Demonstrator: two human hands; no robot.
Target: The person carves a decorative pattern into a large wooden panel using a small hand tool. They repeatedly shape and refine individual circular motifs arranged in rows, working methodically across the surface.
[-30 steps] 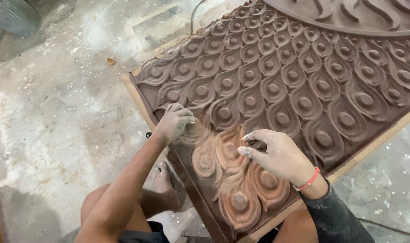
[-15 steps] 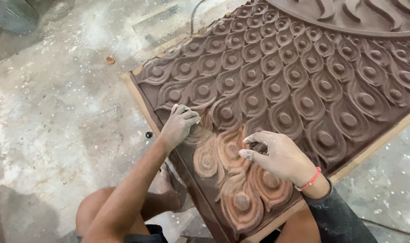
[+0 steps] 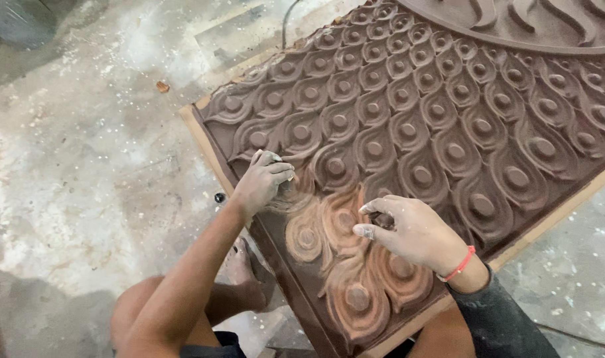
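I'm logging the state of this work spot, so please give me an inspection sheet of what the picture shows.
Surface: dusty concrete floor.
Job's things: brown carved panel of feather-scale relief, paler dusty patch near the hands.
Clutter: small dark bit beside the panel edge; brownish scrap farther off.
Grippers: left hand closed, pressing the panel; right hand resting on it, fingers curled.
Cables: dark cable at the top.
Surroundings: grey container, top left.

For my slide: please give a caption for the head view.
Left hand and right hand rub a carved brown panel.
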